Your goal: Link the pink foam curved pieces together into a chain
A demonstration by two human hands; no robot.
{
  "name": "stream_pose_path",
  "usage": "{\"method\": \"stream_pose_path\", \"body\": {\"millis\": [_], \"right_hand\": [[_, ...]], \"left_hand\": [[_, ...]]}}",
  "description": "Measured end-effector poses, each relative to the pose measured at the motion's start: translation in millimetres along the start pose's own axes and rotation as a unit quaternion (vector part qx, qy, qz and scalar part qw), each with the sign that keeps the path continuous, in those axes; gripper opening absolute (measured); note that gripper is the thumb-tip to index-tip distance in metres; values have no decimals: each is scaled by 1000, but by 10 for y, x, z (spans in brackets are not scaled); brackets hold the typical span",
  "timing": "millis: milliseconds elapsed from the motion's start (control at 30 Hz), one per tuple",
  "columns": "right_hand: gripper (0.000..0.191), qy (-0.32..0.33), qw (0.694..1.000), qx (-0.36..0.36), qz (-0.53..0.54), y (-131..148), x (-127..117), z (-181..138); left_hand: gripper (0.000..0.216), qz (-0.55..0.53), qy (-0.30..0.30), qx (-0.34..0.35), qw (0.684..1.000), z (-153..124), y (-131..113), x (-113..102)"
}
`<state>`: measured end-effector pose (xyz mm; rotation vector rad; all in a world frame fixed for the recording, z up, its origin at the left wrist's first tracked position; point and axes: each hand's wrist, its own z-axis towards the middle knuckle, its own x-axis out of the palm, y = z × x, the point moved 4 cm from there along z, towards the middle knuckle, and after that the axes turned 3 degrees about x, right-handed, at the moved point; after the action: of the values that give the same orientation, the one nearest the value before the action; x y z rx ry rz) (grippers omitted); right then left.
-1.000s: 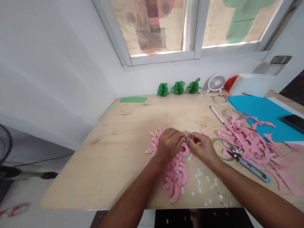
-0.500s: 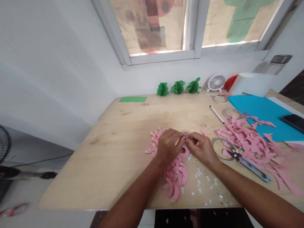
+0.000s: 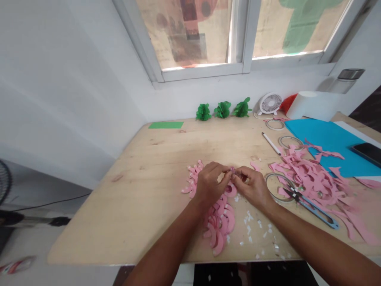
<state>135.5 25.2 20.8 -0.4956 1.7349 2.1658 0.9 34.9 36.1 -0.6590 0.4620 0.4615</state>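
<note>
Between pinched fingertips (image 3: 236, 179), pink paper (image 3: 232, 169)

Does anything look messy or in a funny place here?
Yes. Tiny white scraps are scattered over the pale wooden table near its front edge, like crumbs. Jumbled pink paper offcuts spill onto the flat blue sheet. A clear, red-marked object, maybe a bottle, lies on the pale floor, like litter.

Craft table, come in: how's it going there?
Left hand, right hand: both pinching one small pink piece. Pink curved pieces close by. Blue snips aside, rightward.
</note>
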Motion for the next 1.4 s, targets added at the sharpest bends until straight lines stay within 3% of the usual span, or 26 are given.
{"method": "stream_pose_path", "body": {"millis": [500, 800, 967, 1200, 1400], "right_hand": [[15, 5, 1000, 7, 16, -1, 12, -1], [22, 29, 995, 48, 77, -41, 30, 17], [26, 45, 985, 88, 144, -145, 69, 37], [29, 25, 969, 124, 212, -184, 63, 66], [29, 14, 965, 144, 220, -200, 30, 78]], "left_hand": [[11, -21, -14, -53, 998, -5, 14, 27], [11, -128, 18, -185, 974, 3, 90, 19], [9, -168, 6, -234, 958, -2, 161, -2], [9, -152, -35, -221, 963, -4, 267, -51], [14, -163, 6, -198, 967, 6, 228, -28]]}}
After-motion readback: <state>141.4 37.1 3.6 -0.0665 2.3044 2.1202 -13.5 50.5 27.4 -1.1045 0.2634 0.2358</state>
